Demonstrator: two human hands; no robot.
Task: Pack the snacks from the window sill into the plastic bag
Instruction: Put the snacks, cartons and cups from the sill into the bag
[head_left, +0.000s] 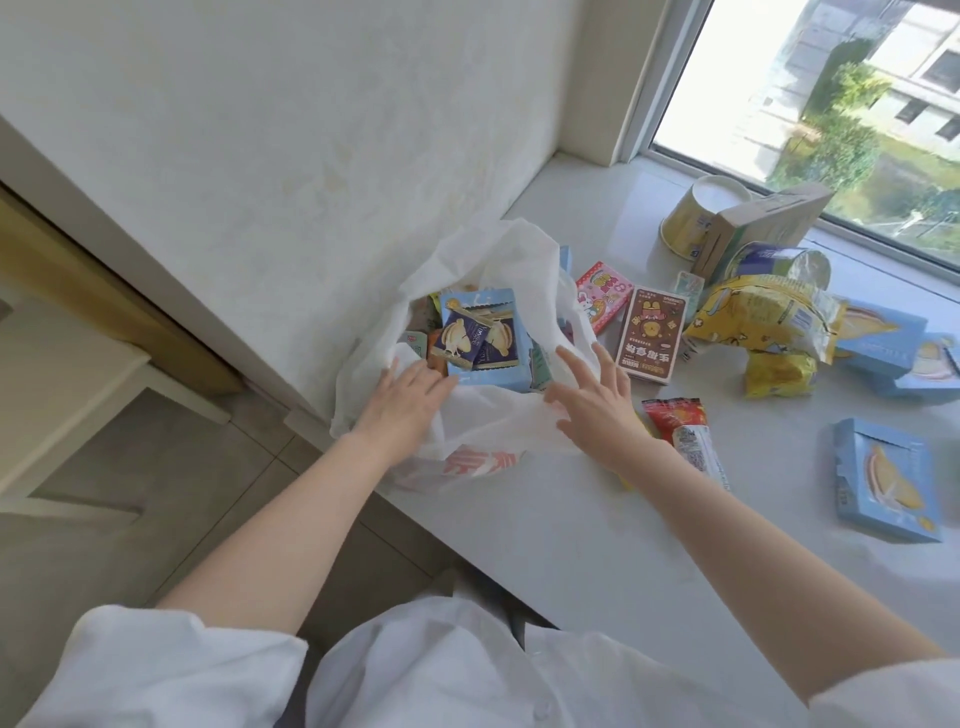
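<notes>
White sleeves sit closest, and 2 bare arms reach out from them to the plastic bag (467, 332) at the near left end of the window sill (597, 519). Its mouth is wide open, with a blue box (480, 338) on top of the snacks already inside. Left hand (405, 395) lies at the bag's near rim, fingers straight, probably to keep the mouth open. Right hand (597, 400) rests flat on the bag's right side, fingers spread, holding nothing. Just past it lie a brown box (649, 332) and a pink box (602, 293). A red packet (680, 431) is right beside that wrist. Farther off are a yellow bag (763, 317), more blue boxes (883, 478) and a paper cup (696, 218). Nothing blocks the bag's mouth.
</notes>
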